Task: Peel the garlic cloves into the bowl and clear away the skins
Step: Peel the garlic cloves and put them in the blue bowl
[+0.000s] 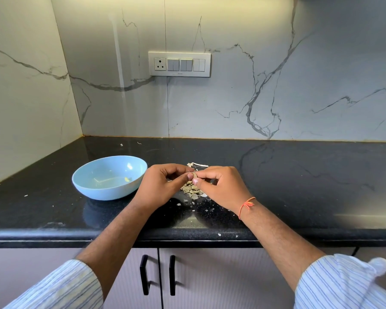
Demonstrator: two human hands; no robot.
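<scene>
Black stone counter [299, 186] holds a blue bowl [98, 188] with something small and yellow in it — too tiny to tell what. Beside the bowl, the left hand [163, 186] and right hand [221, 186] both pinch one garlic clove [194, 175], mostly hidden by fingertips. Skins [191, 190] lie piled just under the hands.

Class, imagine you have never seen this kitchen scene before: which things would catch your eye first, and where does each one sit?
First, the two hands meeting at the middle of the black counter: the left hand and right hand both pinch a small garlic clove above a pile of skins. Next, the light blue bowl just left of them, with a small yellowish piece inside. Behind, a white switch panel stands on the marble wall.
</scene>
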